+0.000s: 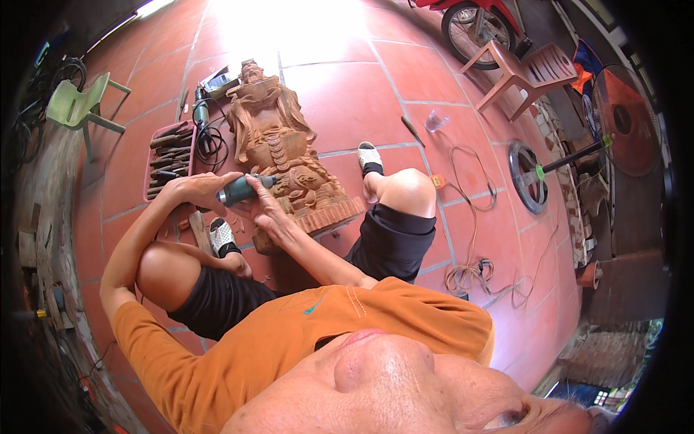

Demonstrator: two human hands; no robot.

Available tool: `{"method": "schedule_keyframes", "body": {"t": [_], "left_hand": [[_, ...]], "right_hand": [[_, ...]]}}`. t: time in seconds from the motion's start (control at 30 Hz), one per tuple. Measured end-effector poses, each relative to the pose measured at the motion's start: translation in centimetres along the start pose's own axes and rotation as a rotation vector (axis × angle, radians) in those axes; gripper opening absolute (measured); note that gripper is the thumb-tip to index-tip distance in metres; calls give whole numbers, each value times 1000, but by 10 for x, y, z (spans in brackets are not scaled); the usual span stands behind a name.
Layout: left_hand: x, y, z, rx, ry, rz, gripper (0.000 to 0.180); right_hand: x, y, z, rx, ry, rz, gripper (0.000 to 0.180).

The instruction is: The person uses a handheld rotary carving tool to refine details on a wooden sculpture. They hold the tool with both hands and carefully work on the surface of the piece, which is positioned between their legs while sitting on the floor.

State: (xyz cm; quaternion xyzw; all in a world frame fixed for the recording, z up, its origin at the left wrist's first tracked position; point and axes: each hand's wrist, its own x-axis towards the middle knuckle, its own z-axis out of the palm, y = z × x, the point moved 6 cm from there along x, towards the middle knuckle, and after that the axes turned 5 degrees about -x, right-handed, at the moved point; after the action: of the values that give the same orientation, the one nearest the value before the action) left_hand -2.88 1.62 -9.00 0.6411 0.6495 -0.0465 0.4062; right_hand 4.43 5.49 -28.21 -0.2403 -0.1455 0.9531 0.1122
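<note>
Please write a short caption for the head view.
Left hand grips a green rotary tool against a wooden statue while right hand steadies it.

I count one carved wooden statue (278, 145) lying on the tiled floor (347, 94) and one green rotary tool (242, 190). Two hands: left hand (195, 189), right hand (264, 210). One tray of chisels (170, 160), too many to number. Two plastic chairs: one green chair (79, 105), one reddish chair (524, 72). One standing fan (622, 119), one motorbike wheel (477, 29), two white shoes (369, 155).

Blown-out glare top centre; dark, bent fisheye rim.
</note>
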Motion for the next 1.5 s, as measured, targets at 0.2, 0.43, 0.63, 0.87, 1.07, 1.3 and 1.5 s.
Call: {"method": "schedule_keyframes", "body": {"t": [0.2,0.43,0.63,0.87,1.07,1.3,1.5], "left_hand": [[3,-2,2,-11,-7,-2,109],[7,-6,4,20,6,15,110],[3,-3,3,-3,-18,-17,110],[-1,3,0,-20,-53,-93,110],[0,0,1,-26,-55,-78,109],[4,-8,4,4,-31,-49,108],[3,-4,3,-1,-31,-53,107]], "right_hand": [[1,1,-4,11,-6,-5,48],[-2,-1,-6,4,2,30,49],[-17,-5,8,-16,-19,82,51],[-27,-10,14,-31,8,15,49],[-26,-9,15,-42,8,13,48],[-24,-8,14,-51,25,33,49],[-26,-9,15,-52,22,12,51]]}}
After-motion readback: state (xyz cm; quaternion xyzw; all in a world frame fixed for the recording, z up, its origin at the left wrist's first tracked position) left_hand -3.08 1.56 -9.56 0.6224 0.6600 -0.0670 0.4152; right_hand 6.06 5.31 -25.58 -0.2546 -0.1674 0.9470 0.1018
